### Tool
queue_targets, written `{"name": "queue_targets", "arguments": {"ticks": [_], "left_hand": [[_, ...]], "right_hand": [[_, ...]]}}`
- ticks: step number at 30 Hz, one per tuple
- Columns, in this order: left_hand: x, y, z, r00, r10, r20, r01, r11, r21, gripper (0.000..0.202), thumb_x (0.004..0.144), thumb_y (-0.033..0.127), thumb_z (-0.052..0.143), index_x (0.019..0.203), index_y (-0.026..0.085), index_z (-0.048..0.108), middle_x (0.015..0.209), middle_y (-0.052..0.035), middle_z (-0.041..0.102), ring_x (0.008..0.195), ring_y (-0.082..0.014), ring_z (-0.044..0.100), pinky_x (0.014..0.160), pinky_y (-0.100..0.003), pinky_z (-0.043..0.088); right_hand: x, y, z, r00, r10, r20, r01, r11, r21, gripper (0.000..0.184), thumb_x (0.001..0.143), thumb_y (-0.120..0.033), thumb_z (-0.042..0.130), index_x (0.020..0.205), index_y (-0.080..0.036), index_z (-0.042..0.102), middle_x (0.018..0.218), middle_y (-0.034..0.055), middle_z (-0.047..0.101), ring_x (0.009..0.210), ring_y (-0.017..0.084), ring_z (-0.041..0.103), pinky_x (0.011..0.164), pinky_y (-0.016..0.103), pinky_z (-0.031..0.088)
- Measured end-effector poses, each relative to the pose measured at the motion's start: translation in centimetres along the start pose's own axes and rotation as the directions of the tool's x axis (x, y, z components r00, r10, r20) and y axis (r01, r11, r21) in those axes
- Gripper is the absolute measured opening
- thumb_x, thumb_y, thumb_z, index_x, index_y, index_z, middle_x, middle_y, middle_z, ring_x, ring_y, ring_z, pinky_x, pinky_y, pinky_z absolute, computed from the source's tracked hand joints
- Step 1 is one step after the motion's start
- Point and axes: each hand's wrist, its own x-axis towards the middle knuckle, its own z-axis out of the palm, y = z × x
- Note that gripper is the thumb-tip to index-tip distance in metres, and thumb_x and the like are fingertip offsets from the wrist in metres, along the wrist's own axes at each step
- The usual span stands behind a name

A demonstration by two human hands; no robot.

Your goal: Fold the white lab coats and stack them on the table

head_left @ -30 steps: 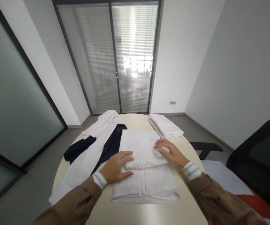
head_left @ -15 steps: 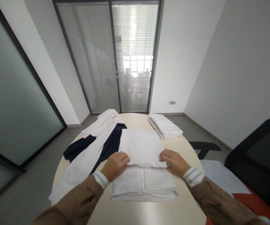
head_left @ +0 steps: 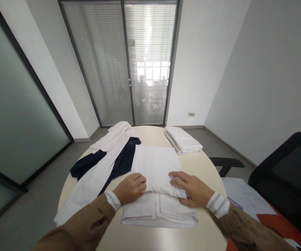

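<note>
In front of me on the table lies a white folded garment (head_left: 155, 164), its upper part doubled down over a lower part with a seam along the middle. The folded edge runs crosswise between my hands. My left hand (head_left: 131, 188) has its fingers curled together over the left end of that edge. Flat on the right side of the cloth rests my right hand (head_left: 194, 190), fingers stretched apart and thumb near the edge's right end. Whether the thumb is under the cloth, I cannot tell.
A round cream table (head_left: 153, 237) bears everything. Loose white clothing (head_left: 95, 177) lies at the left over dark navy cloth (head_left: 123, 160). A folded white stack (head_left: 183, 139) sits at the back right. Beyond the right edge are a black chair (head_left: 286, 170) and papers (head_left: 244, 195).
My right hand has moved inward onto the cloth and its fingers have spread. The folded edge has come slightly nearer to me. My left hand has barely shifted.
</note>
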Motion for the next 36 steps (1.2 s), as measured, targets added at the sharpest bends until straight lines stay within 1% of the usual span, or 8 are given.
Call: {"name": "queue_targets", "arguments": {"ticks": [8,11,14,16,21,27,32,36], "left_hand": [[1.3,-1.6,0.7,0.999,-0.013,0.043,0.012,1.000,0.020,0.008,0.094,0.013,0.053,0.090,0.018,0.058,0.102,-0.0088,0.062,0.094,-0.0218,0.057,0.082,-0.035,0.050],[2.2,-2.1,0.4,0.979,-0.174,0.105,0.171,0.984,0.044,0.010,0.089,0.009,0.056,0.094,0.017,0.059,0.104,-0.0101,0.063,0.097,-0.0243,0.057,0.083,-0.038,0.049],[2.3,-1.4,-0.2,0.905,-0.414,0.094,0.406,0.909,0.098,0.026,0.084,0.011,0.062,0.109,0.018,0.061,0.110,-0.0119,0.063,0.102,-0.0284,0.056,0.082,-0.042,0.050],[2.0,-0.7,-0.3,0.867,-0.495,0.059,0.491,0.869,0.064,0.037,0.083,0.012,0.064,0.120,0.019,0.061,0.119,-0.0125,0.062,0.108,-0.0294,0.055,0.085,-0.042,0.052],[0.7,-0.4,0.4,0.901,-0.432,0.042,0.434,0.891,-0.136,0.040,0.089,0.014,0.061,0.128,0.024,0.061,0.127,-0.0098,0.062,0.117,-0.0265,0.055,0.092,-0.039,0.055],[0.6,-0.5,1.4,0.886,-0.457,-0.075,0.425,0.866,-0.262,0.020,0.094,0.011,0.053,0.109,0.018,0.063,0.119,-0.0103,0.066,0.113,-0.0239,0.062,0.098,-0.044,0.055],[0.2,0.8,0.3,0.885,-0.454,-0.108,0.395,0.852,-0.345,0.015,0.095,0.010,0.050,0.104,0.018,0.059,0.126,-0.0122,0.063,0.118,-0.0231,0.062,0.102,-0.044,0.054],[-1.0,2.2,-0.6,0.911,-0.398,-0.113,0.339,0.874,-0.348,0.012,0.096,0.011,0.049,0.104,0.018,0.055,0.127,-0.0131,0.063,0.125,-0.0236,0.059,0.106,-0.044,0.053]], "right_hand": [[0.8,-0.2,0.5,0.994,0.100,-0.053,-0.101,0.995,-0.006,0.056,0.079,-0.022,0.061,0.135,-0.024,0.056,0.132,0.0135,0.061,0.118,0.028,0.059,0.096,0.040,0.052],[1.5,0.7,0.8,0.988,0.145,-0.050,-0.146,0.989,-0.032,0.056,0.083,-0.022,0.058,0.139,-0.024,0.054,0.134,0.0130,0.060,0.121,0.027,0.058,0.100,0.041,0.051],[2.0,0.5,1.1,0.975,0.213,-0.059,-0.218,0.973,-0.079,0.054,0.084,-0.020,0.057,0.138,-0.023,0.054,0.134,0.0135,0.060,0.122,0.028,0.057,0.098,0.042,0.052],[2.2,-0.2,1.1,0.959,0.272,-0.080,-0.279,0.955,-0.103,0.054,0.081,-0.017,0.057,0.134,-0.023,0.055,0.131,0.0135,0.061,0.121,0.029,0.057,0.094,0.042,0.053],[2.7,-1.5,0.8,0.939,0.331,-0.094,-0.337,0.939,-0.062,0.038,0.077,-0.013,0.055,0.115,-0.022,0.059,0.116,0.0115,0.064,0.106,0.027,0.060,0.087,0.038,0.052],[3.0,-2.3,0.8,0.896,0.389,-0.214,-0.375,0.921,0.104,0.019,0.074,-0.010,0.052,0.088,-0.023,0.047,0.091,0.0059,0.057,0.081,0.022,0.056,0.076,0.036,0.048],[2.3,-3.2,0.5,0.863,0.434,-0.260,-0.333,0.874,0.353,0.025,0.071,-0.006,0.052,0.083,-0.024,0.039,0.115,0.0104,0.056,0.107,0.025,0.057,0.091,0.038,0.047],[1.0,-3.7,0.6,0.912,0.369,-0.181,-0.274,0.874,0.402,0.031,0.066,-0.003,0.052,0.081,-0.025,0.036,0.133,0.0132,0.052,0.128,0.026,0.050,0.102,0.041,0.044]]}}
